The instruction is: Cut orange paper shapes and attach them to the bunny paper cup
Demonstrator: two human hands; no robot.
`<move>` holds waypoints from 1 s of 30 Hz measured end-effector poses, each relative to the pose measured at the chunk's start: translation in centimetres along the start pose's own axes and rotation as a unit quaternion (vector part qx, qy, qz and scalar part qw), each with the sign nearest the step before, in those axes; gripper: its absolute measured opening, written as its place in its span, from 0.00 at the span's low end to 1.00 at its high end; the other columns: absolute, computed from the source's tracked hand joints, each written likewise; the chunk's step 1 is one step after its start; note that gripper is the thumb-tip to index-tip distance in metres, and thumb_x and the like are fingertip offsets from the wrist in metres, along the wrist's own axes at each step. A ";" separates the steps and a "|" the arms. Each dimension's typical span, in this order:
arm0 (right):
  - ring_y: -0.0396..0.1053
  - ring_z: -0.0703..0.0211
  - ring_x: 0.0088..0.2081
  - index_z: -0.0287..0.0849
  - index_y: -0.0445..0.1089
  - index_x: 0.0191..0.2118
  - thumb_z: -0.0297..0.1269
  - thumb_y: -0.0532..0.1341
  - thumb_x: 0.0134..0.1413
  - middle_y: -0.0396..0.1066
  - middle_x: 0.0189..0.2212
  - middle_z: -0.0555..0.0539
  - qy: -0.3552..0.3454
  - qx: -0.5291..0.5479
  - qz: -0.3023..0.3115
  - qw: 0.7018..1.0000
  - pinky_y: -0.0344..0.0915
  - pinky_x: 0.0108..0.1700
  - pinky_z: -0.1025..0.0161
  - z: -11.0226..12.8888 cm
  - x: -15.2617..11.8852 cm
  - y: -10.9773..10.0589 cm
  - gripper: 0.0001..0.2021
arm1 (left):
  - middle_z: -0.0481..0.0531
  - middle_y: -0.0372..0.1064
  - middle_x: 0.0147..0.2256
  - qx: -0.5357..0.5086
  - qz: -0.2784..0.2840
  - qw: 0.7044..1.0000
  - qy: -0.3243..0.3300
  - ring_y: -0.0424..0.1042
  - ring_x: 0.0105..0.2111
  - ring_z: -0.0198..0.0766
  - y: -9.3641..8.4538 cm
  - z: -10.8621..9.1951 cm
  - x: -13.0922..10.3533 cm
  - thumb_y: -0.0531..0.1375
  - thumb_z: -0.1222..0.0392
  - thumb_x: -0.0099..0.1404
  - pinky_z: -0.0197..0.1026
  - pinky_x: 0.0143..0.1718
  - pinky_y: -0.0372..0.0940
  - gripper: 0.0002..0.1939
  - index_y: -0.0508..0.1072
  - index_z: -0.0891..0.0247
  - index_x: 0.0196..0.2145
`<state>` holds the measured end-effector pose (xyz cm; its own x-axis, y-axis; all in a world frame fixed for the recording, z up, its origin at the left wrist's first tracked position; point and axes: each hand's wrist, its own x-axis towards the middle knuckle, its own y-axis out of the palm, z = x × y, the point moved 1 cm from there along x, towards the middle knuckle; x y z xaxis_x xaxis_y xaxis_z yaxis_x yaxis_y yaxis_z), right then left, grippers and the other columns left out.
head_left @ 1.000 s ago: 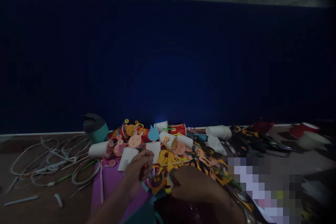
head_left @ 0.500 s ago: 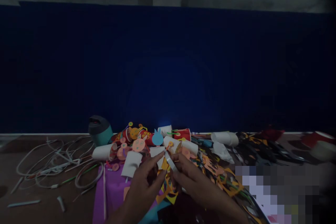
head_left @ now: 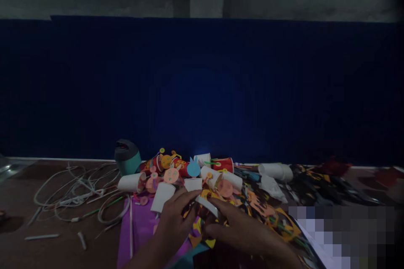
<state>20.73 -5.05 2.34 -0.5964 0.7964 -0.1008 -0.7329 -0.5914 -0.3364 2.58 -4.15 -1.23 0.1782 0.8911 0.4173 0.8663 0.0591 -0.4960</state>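
Note:
Just above the littered table, my left hand (head_left: 177, 217) and my right hand (head_left: 232, 222) are close together. Between them is a curved white band (head_left: 207, 206), which looks like the rim of a tape roll. My right fingers are closed around its right end. Bent left fingertips meet at its left end, pinching there; whether a loose end lies between them is too dark to tell. A white paper cup (head_left: 163, 196) lies tilted beside my left hand. Yellow paper scraps (head_left: 196, 239) show below the hands.
Decorated paper cups (head_left: 221, 164) and paper cutouts (head_left: 172, 175) line the back. Left of them are a teal-and-black container (head_left: 128, 157) and tangled white cable (head_left: 74, 193). Purple sheet (head_left: 142, 231) lies in front; crumpled white paper (head_left: 274, 189) sits right. A blue panel (head_left: 202, 92) stands behind.
The white band has turned from steep to flatter and sits slightly lower. My right hand has rotated with it, while my left fingers stay at its left end. The view has shifted slightly.

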 end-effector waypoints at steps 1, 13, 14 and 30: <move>0.67 0.60 0.33 0.43 0.66 0.40 0.37 0.56 0.52 0.71 0.32 0.50 -0.002 0.022 0.008 1.000 0.61 0.36 0.65 -0.1 0.1 0.2 0.09 | 0.54 0.70 0.35 0.022 0.000 0.999 0.031 0.68 0.36 0.40 -0.1 -0.2 -0.1 0.54 0.64 0.59 0.41 0.38 0.64 0.15 0.73 0.57 0.43; 0.70 0.59 0.36 0.40 0.69 0.37 0.31 0.58 0.49 0.73 0.32 0.49 -0.012 0.115 0.055 0.992 0.62 0.41 0.64 0.4 -0.2 0.2 0.08 | 0.53 0.70 0.32 0.111 -0.042 0.989 0.087 0.69 0.32 0.38 -0.6 1.1 0.2 0.55 0.64 0.61 0.38 0.33 0.65 0.14 0.72 0.59 0.44; 0.70 0.60 0.35 0.40 0.69 0.37 0.31 0.57 0.50 0.73 0.30 0.49 -0.004 0.115 0.046 0.992 0.62 0.40 0.64 0.3 -0.1 0.4 0.07 | 0.53 0.70 0.32 0.146 -0.050 0.981 0.117 0.69 0.32 0.39 -0.6 1.1 0.0 0.54 0.64 0.61 0.39 0.33 0.65 0.15 0.72 0.59 0.45; 0.65 0.65 0.23 0.41 0.61 0.30 0.33 0.51 0.56 0.65 0.21 0.54 -0.047 0.059 -0.070 0.995 0.60 0.26 0.69 -1.5 1.4 1.4 0.05 | 0.52 0.66 0.30 0.163 0.016 0.972 0.171 0.67 0.30 0.37 0.3 -1.8 -1.6 0.53 0.67 0.61 0.38 0.28 0.62 0.22 0.64 0.58 0.52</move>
<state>19.35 -4.61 0.31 -0.5102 0.8596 0.0291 -0.8407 -0.4912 -0.2279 3.40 -6.35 -0.60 0.3951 0.6969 0.5986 0.6735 0.2234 -0.7046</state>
